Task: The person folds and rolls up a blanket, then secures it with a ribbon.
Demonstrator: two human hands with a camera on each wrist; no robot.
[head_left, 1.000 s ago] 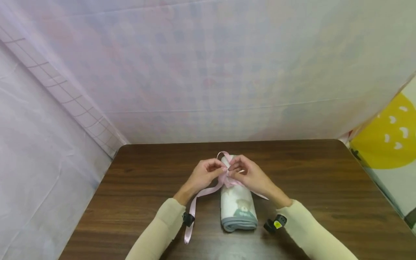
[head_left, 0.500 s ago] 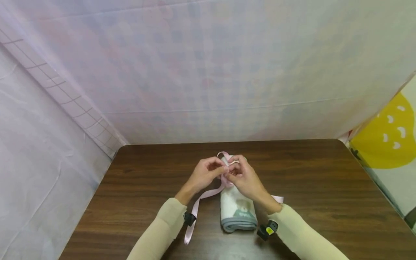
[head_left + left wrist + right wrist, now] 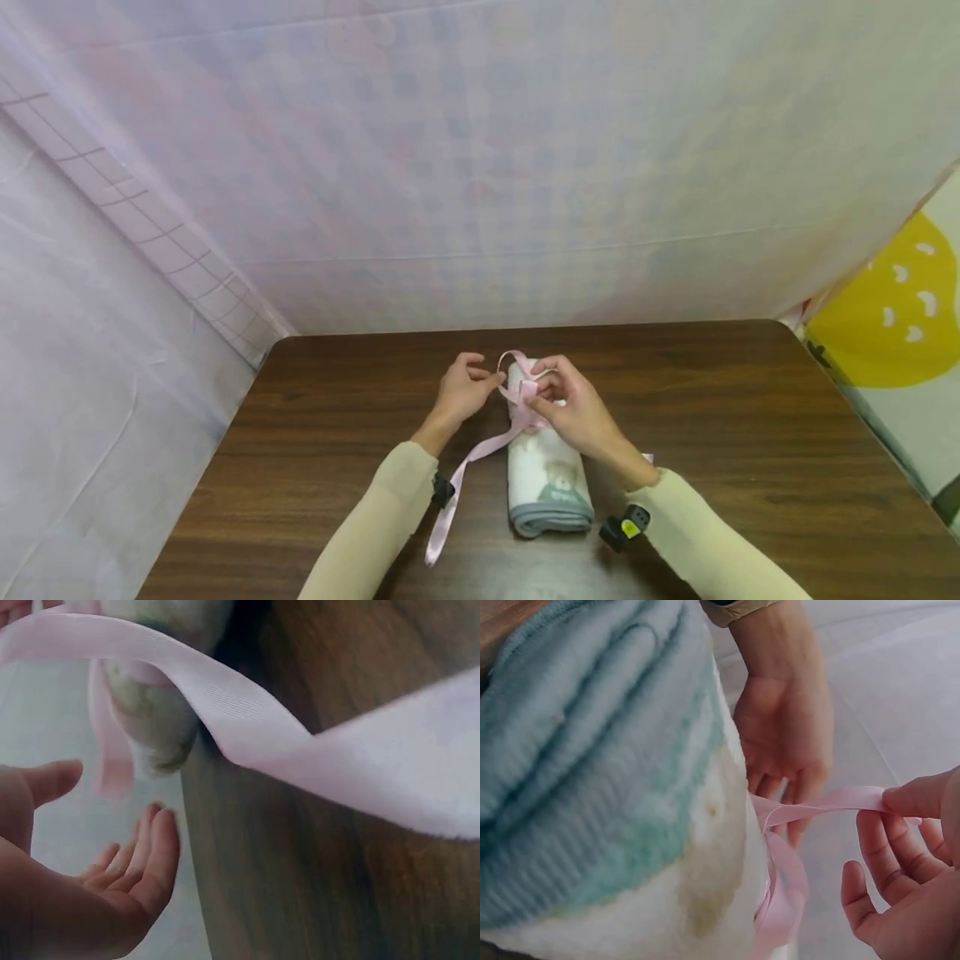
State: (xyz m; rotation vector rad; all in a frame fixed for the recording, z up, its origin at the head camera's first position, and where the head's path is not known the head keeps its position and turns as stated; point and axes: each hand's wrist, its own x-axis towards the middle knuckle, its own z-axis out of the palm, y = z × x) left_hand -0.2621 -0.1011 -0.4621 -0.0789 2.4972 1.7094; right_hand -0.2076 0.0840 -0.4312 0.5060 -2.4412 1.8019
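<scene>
A rolled white blanket (image 3: 551, 467) with a grey-green edge and a printed bear lies lengthwise on the table. Pink ribbon (image 3: 491, 443) is tied around its far half, and a loop stands up beyond the crossing. My right hand (image 3: 581, 412) pinches the ribbon above the roll between thumb and index finger; the right wrist view shows the ribbon (image 3: 840, 801) taut between roll and fingers. Just left of the roll is my left hand (image 3: 463, 392), its thumb and fingers apart with nothing between them in the left wrist view. One long ribbon tail trails toward the near left.
The dark wood-grain table (image 3: 315, 467) ends at a pale patterned curtain (image 3: 480, 167) at the back. Another ribbon end (image 3: 648, 458) shows behind the right wrist. Each wrist wears a small black camera. At the right hangs a cloth with a yellow shape (image 3: 892, 312).
My left hand has let go of the ribbon and moved left, away from the knot. My right hand still pinches ribbon; its other tail has shifted behind the right wrist.
</scene>
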